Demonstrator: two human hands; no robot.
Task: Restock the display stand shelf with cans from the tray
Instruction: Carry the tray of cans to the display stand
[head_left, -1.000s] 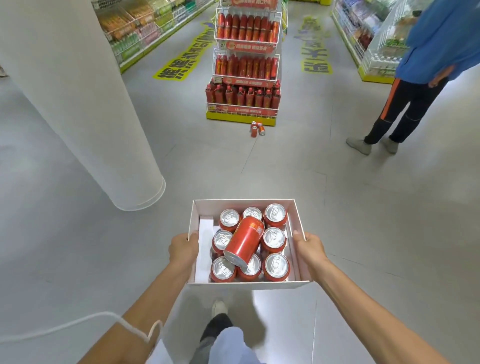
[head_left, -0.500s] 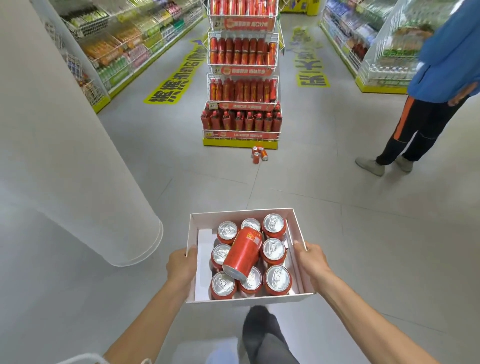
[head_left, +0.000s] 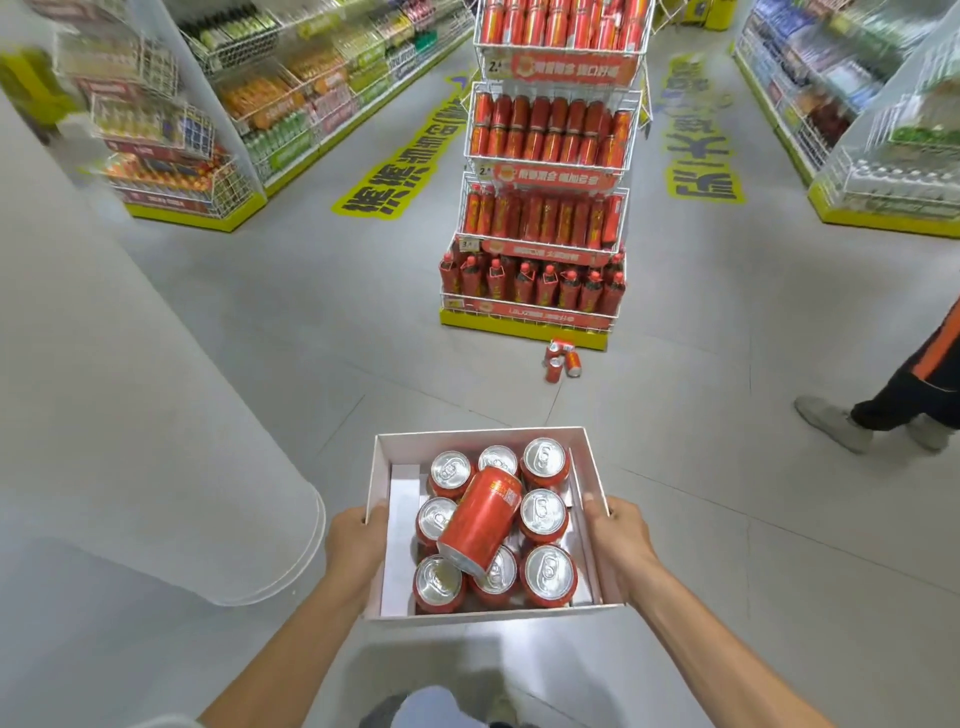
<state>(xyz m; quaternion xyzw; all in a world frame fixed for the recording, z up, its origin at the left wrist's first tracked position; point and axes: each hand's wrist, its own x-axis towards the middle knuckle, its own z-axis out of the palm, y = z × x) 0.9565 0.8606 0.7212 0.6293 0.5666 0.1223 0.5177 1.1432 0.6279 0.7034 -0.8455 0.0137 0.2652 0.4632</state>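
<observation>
A white cardboard tray (head_left: 400, 447) is carried in front of me. My left hand (head_left: 356, 545) grips its left wall and my right hand (head_left: 618, 540) grips its right wall. Several red cans (head_left: 543, 512) stand upright inside, silver tops up, and one red can (head_left: 480, 519) lies tilted across them. Ahead stands the wire display stand (head_left: 540, 208), its tiers filled with red cans and red bottles. Three loose red cans (head_left: 561, 359) sit on the floor at its front right corner.
A thick white pillar (head_left: 130, 415) rises close on my left. Another person's legs and shoes (head_left: 883, 410) are at the right edge. Stocked store shelves (head_left: 234, 104) line both sides, with yellow lettering (head_left: 400, 171) on the grey floor.
I have moved forward with the tray; the display stand and the floor cans are nearer and larger. The other person has slid towards the right edge. My grip on the tray is unchanged.
</observation>
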